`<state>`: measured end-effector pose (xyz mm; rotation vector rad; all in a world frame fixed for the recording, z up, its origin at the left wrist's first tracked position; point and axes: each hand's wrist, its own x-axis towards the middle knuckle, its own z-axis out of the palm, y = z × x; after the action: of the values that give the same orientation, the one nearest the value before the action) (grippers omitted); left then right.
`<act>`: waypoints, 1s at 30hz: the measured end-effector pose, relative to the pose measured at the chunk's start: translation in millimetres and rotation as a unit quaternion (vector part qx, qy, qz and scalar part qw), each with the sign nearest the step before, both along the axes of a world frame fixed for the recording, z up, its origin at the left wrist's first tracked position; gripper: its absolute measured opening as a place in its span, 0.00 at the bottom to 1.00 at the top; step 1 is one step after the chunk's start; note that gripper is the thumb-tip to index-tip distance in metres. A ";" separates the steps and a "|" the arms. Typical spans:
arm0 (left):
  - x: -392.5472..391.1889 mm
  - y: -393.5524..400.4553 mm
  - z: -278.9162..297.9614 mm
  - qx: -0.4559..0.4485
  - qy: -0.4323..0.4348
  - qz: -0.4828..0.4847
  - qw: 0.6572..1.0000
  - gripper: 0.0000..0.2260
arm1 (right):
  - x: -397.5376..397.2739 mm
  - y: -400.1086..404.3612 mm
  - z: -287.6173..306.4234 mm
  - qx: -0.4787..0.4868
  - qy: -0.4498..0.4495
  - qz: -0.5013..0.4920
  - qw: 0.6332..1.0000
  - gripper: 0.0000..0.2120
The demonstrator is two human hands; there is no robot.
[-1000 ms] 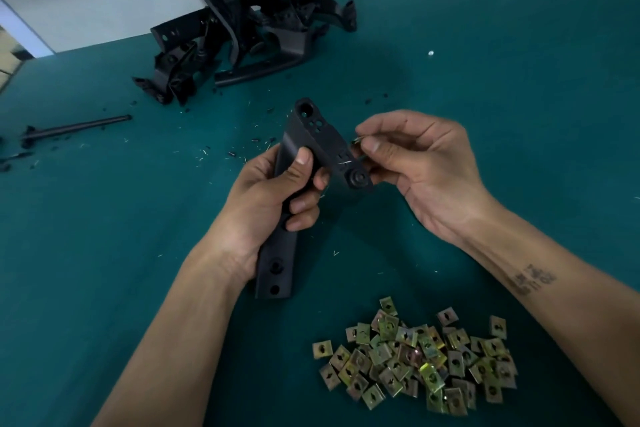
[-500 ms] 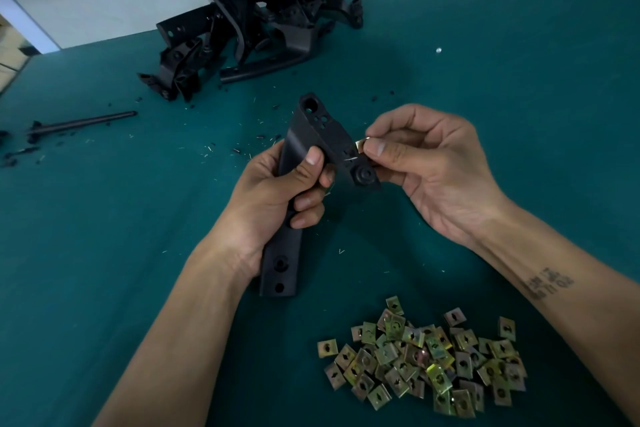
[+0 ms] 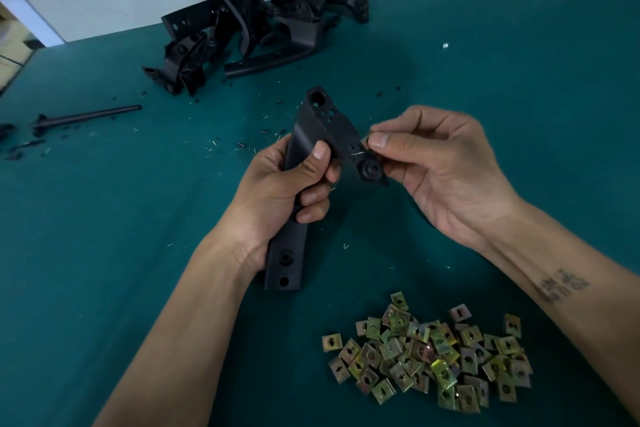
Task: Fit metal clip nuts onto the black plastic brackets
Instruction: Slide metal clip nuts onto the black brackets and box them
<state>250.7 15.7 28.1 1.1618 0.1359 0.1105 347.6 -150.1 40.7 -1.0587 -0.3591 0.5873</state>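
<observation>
Left hand (image 3: 287, 184) keeps its grip wrapped round the black bracket (image 3: 323, 125), lower end down near the counter (image 3: 104, 218). Right hand (image 3: 446, 170) has edged in from half a second ago, grip pinched on a clip nut (image 3: 365, 141) that now sits hard against the bracket's edge, nearly hidden; it looks to be sliding on. Spare nuts (image 3: 429, 354) wait below, more brackets (image 3: 256, 21) behind

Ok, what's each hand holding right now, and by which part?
The left hand grips the black bracket around its middle. The right hand pinches a clip nut, mostly hidden by the thumb and fingertips, against the bracket's upper right edge.
</observation>
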 end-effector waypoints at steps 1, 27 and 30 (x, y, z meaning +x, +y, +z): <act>-0.1 -0.2 0.1 0.002 -0.001 0.001 1.000 0.05 | -2.1 1.1 0.2 0.005 0.026 0.004 1.000 0.04; 2.4 -5.7 0.5 0.022 0.001 0.046 0.999 0.04 | -36.8 -9.6 7.1 -0.246 -0.707 -0.069 0.660 0.05; 2.5 -5.8 -0.2 0.021 -0.001 0.042 0.999 0.04 | -36.7 -13.0 12.0 -0.218 -0.706 -0.050 0.672 0.05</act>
<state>253.2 10.0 27.9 1.1971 0.1817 0.1893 310.9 -163.1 52.7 -1.8583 -1.5645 -0.4396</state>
